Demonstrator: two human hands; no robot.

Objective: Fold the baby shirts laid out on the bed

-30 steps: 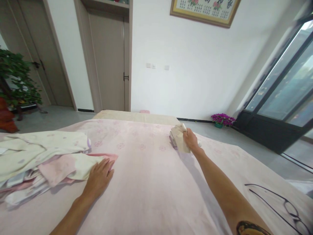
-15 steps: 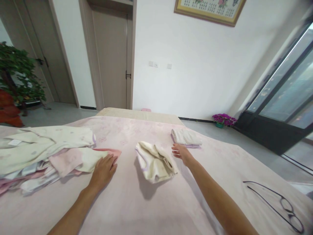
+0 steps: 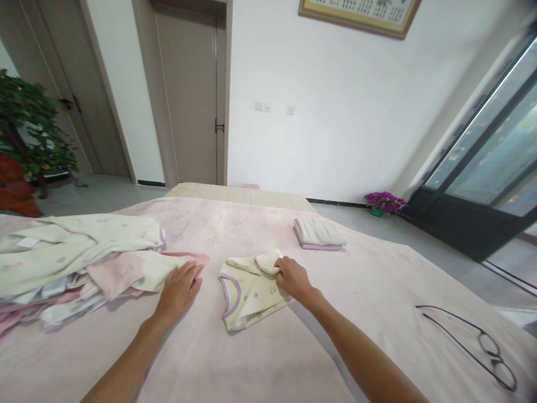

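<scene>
In the head view a small cream shirt [image 3: 254, 294] with purple trim and faint spots lies crumpled on the pink sheet, its purple edge toward the left. My right hand [image 3: 293, 278] pinches the shirt's right end, fingers closed on the cloth. My left hand [image 3: 181, 286] rests flat, fingers stretched out, on the right tip of a pile of clothes [image 3: 113, 274]. Under those fingers are cream and pink cloth. On top of the pile, toward the back, is a larger cream garment [image 3: 90, 238] with a white label.
Folded clothes [image 3: 320, 233], white over purple, lie beyond my right hand. Eyeglasses [image 3: 482, 347] rest on the pink sheet [image 3: 369, 313] at the right. Purple flowers [image 3: 384, 202] stand on the floor by the glass door, and a leafy plant [image 3: 31, 129] is at the left.
The cream shirt has dropped onto the sheet and turned, with its purple edge now showing. My right hand has moved down and left and closed on it. My left hand has barely moved.
</scene>
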